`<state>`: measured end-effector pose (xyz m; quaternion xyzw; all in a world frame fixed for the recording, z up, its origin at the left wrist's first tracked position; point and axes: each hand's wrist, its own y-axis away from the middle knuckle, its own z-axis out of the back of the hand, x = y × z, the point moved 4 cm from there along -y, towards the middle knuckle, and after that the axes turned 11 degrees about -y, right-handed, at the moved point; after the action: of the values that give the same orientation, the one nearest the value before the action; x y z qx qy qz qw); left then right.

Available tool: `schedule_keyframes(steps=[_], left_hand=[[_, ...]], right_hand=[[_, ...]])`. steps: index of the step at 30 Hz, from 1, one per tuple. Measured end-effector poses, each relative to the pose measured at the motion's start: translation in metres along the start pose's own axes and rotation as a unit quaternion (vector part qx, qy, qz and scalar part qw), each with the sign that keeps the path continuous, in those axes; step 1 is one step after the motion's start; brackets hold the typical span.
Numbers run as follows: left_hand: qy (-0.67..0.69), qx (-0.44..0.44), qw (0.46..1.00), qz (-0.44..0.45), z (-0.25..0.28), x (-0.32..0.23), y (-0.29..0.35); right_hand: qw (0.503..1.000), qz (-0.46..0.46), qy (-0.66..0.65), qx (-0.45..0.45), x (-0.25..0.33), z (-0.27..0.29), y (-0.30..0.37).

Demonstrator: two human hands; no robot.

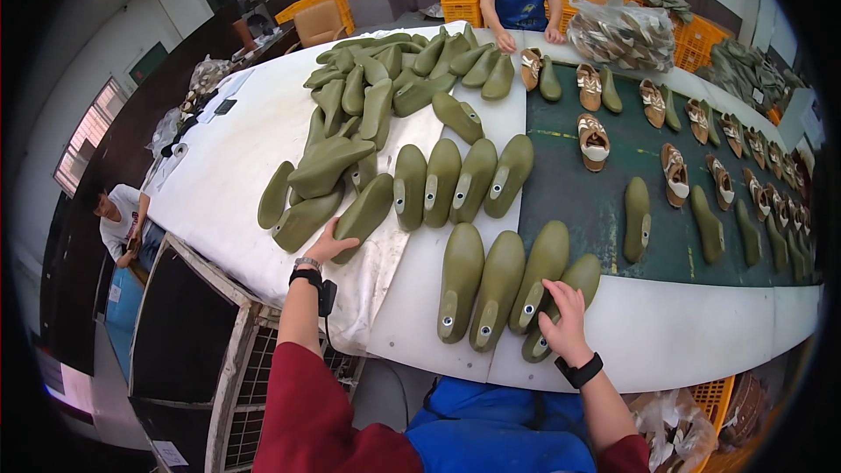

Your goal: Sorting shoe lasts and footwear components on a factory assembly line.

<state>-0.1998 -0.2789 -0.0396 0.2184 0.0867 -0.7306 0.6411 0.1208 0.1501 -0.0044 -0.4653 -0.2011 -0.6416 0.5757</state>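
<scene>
My left hand [329, 245] grips the heel end of a green shoe last [370, 210] at the near edge of a heaped pile of lasts [328, 162]. Lower right, my right hand [568, 322] is closed over the heel of another green last [582, 277], the rightmost in a near row. Beside it in that row lies a last [547, 254] that my fingertips almost meet. Farther up stands a second row of lasts [442, 182], side by side with their heel ends toward me. Each heel end that shows has a small metal-ringed hole.
A dark green belt [569, 201] on the right carries brown-and-white shoes [593, 142] alternating with lasts. Across the table stands a person in a blue apron [522, 4], beside a bag of shoes [624, 35]. A wire-sided crate [250, 385] is at lower left; another person [123, 219] is at far left.
</scene>
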Motion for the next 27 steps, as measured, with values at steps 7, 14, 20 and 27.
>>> schedule_keyframes(steps=[7,14,20,27], left_hand=[[0.110,0.022,0.989,0.092,-0.012,-0.010,0.021],[0.619,0.217,0.747,0.109,0.023,-0.110,0.038],[0.615,0.153,0.773,0.018,0.038,-0.174,-0.124],[0.130,-0.043,0.985,-0.108,0.029,-0.205,-0.149]], right_hand=[[1.000,0.002,0.003,-0.003,-0.006,-0.001,-0.001],[1.000,-0.003,0.008,-0.003,-0.006,0.002,0.000],[1.000,-0.005,0.000,0.010,0.007,-0.004,-0.002],[1.000,-0.011,0.012,0.001,0.002,-0.004,-0.008]])
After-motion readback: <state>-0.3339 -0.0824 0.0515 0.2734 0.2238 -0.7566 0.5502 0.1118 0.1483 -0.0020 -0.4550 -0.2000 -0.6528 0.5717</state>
